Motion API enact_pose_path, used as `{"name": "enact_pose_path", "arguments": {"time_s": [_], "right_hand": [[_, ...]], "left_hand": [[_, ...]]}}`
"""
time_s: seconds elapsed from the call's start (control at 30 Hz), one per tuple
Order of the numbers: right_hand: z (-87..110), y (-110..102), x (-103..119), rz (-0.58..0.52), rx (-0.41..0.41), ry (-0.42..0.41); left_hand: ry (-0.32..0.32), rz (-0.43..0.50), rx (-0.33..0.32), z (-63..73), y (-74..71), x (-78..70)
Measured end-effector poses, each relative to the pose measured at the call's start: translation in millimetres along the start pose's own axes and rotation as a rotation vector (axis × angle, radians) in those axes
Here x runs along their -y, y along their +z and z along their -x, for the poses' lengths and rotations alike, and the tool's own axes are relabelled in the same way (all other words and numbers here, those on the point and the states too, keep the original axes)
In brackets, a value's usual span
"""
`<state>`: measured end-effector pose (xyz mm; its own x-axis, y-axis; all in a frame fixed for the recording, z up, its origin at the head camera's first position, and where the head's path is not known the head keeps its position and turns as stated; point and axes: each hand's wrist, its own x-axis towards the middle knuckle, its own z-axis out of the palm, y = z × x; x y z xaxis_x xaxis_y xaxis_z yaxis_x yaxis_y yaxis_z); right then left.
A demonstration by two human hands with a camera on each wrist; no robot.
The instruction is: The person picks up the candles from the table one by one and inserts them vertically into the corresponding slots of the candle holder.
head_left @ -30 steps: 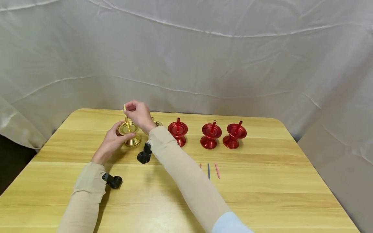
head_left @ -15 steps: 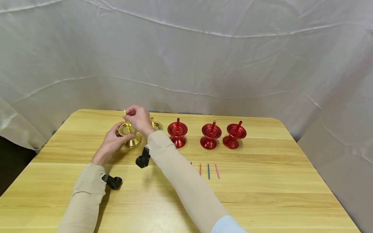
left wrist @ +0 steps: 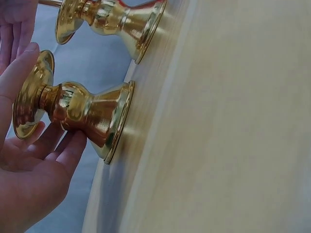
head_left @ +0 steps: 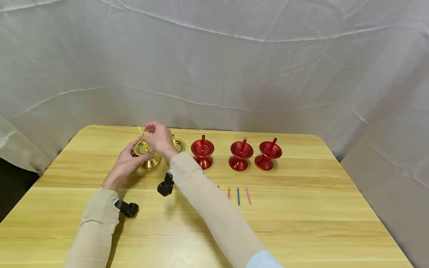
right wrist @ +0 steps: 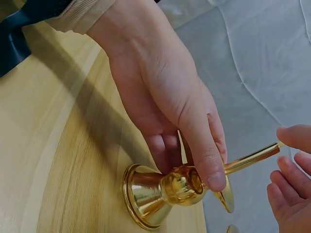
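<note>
In the head view my left hand holds a gold candle holder at the table's far left. The left wrist view shows its fingers curled under the dish of the holder, with the base on the table. From the holder's middle rises a gold tube. A thin pale yellow candle stands at the tube's top. My right hand is beside it, thumb at the tube's tip and fingers spread away from the candle. The right wrist view shows this hand with a gap between thumb and fingers.
A second gold holder stands just right, partly behind my right hand. Further along are three red holders, one near the middle and two more. In front lie thin candles: red, blue and pink.
My right hand has come down over the gold holder with the yellow candle, and its fingers have parted from it. My left hand keeps its hold.
</note>
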<state>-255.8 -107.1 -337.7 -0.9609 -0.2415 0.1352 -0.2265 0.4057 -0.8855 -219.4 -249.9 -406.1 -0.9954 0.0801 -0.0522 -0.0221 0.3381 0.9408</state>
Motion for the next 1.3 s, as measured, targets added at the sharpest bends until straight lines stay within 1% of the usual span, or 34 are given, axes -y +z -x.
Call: {"name": "enact_pose_path", "arguments": {"time_s": [0.13, 0.23, 0.37, 0.43, 0.6, 0.73, 0.93, 1.13, 1.2, 1.3], "right_hand": [[4.1, -7, 3, 0.01, 0.014, -0.026], [6.5, -19, 9, -0.003, 0.036, -0.058], [7.5, -45, 22, -0.039, 0.062, -0.08], [8.3, -60, 28, -0.056, 0.059, -0.092], [15.0, -97, 30, -0.107, -0.001, -0.142], [24.5, -122, 23, -0.139, -0.042, -0.146], [41.4, -152, 4, -0.12, -0.069, -0.129], [56.1, -174, -15, -0.085, -0.076, -0.109], [61.1, -180, -22, -0.078, -0.075, -0.092], [68.6, -188, -34, -0.063, -0.073, -0.062]], "left_hand": [[-0.004, 0.006, 0.003, -0.3, 0.1, 0.2], [0.004, 0.033, 0.002, -1.0, 0.5, 1.2], [0.015, 0.048, 0.0, -2.2, 0.9, 0.8], [0.011, 0.041, -0.001, -2.5, 0.3, 0.0], [-0.003, 0.013, 0.001, -2.6, -3.3, -0.5], [-0.008, -0.008, 0.005, -2.6, -6.2, -0.2], [-0.023, -0.032, -0.002, -1.7, -8.6, -0.5], [-0.032, -0.049, -0.014, -0.3, -10.7, -2.4], [-0.036, -0.041, -0.012, 0.6, -11.1, -2.0], [-0.064, -0.008, -0.017, 3.8, -9.8, -1.7]]}}
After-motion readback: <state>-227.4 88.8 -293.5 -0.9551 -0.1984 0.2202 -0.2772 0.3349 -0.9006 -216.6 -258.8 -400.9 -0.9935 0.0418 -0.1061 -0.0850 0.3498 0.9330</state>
